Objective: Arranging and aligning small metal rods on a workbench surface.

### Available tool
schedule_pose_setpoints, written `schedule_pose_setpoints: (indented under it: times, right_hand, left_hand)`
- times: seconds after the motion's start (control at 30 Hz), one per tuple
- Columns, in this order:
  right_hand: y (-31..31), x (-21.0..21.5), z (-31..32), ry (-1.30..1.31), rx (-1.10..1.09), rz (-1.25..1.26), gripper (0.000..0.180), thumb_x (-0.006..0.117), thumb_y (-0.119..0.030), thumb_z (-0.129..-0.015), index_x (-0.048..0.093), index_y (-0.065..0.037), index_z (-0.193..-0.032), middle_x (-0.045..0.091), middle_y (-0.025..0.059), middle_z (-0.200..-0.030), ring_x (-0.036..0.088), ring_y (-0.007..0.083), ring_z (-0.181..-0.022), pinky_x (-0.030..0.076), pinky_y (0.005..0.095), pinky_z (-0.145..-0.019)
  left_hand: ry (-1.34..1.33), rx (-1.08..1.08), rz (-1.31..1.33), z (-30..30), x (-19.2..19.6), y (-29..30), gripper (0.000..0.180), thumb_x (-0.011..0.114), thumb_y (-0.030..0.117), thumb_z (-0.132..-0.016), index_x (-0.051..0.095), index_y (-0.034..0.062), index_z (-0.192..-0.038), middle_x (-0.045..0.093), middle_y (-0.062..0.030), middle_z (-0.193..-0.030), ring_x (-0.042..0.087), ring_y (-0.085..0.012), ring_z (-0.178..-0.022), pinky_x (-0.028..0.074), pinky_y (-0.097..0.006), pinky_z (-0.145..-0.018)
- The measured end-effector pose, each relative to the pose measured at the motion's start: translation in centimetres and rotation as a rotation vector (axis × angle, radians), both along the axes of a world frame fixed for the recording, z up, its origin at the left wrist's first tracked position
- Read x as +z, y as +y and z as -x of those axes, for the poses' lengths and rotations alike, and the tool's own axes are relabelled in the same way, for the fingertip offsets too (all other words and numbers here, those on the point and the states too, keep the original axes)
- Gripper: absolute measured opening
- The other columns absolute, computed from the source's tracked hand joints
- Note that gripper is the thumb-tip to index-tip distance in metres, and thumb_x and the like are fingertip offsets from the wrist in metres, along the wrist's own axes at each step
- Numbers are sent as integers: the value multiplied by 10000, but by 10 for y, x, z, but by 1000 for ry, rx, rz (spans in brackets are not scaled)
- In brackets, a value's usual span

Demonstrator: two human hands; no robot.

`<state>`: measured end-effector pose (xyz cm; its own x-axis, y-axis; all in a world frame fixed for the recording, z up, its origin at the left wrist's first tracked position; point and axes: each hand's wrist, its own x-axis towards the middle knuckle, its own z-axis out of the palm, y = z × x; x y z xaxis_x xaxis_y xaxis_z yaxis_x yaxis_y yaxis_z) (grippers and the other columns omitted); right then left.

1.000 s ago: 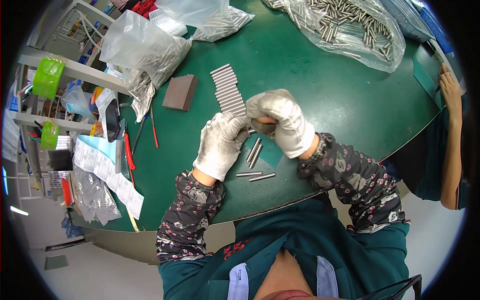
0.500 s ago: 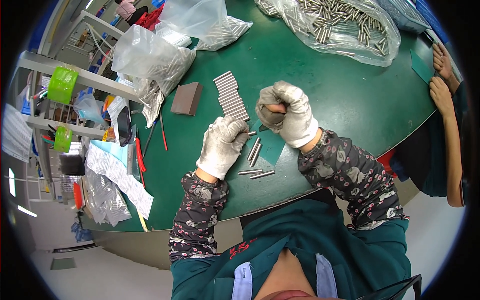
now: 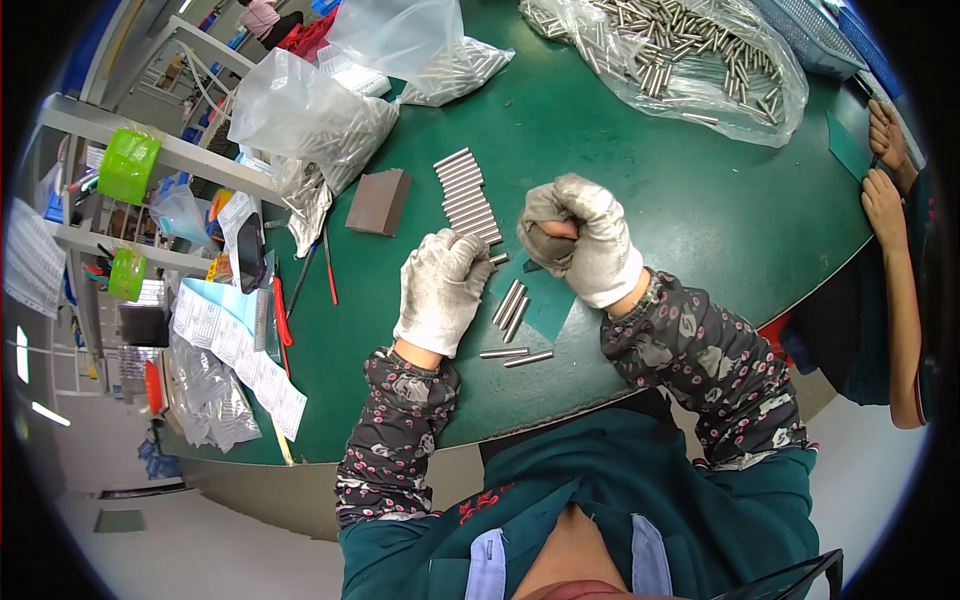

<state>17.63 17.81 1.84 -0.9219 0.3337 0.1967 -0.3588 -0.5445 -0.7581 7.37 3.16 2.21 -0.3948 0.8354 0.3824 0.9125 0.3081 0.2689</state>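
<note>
Sitting beside the near end of the row of metal pins (image 3: 466, 195), the left hand (image 3: 438, 292) is curled, fingertips at one pin (image 3: 499, 259); its grip cannot be confirmed. The right hand (image 3: 588, 242), curled inward beside the green sheet (image 3: 550, 308), hides its contents. Loose pins (image 3: 515, 318) lie near the sheet.

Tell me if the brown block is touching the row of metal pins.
Apart. The head view shows a strip of green table between the brown block and the row of metal pins.

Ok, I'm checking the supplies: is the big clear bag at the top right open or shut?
Open: the big clear bag lies spread, leaving many loose metal pins uncovered.
</note>
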Motion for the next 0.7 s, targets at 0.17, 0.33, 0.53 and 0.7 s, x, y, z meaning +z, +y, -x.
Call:
schedule_pose_setpoints:
  times: [0.17,0.33,0.53,0.7]
  right_hand:
    - [2,-4,2,76,45,27,420,409,-414,-879,396,-98,-603,295,-44,-492,265,62,-432,210,226,-409]
    - [1,-6,1,130,49,30,415,421,-418,-869,379,-105,-600,295,-44,-504,266,62,-441,205,227,-416]
    - [-4,5,-2,27,24,-18,477,454,-456,-821,284,-124,-523,231,-24,-474,232,109,-459,192,258,-455]
    - [-4,5,-2,26,23,-15,474,460,-453,-814,281,-124,-523,230,-24,-476,230,111,-460,191,261,-456]
  left_hand:
    - [-95,-90,-31,-7,1,-2,207,681,1,-630,593,56,-810,569,-74,-768,554,-264,-741,443,-355,-648]
    - [-91,-109,-34,-7,1,0,209,672,-5,-636,592,52,-820,574,-75,-776,553,-261,-734,446,-350,-652]
    - [-131,-74,-12,-5,-1,-1,169,666,68,-648,599,109,-798,591,-35,-771,554,-253,-767,459,-366,-675]
    - [-126,-82,-17,-5,-2,0,168,664,68,-650,597,107,-800,592,-36,-777,556,-254,-771,459,-365,-676]
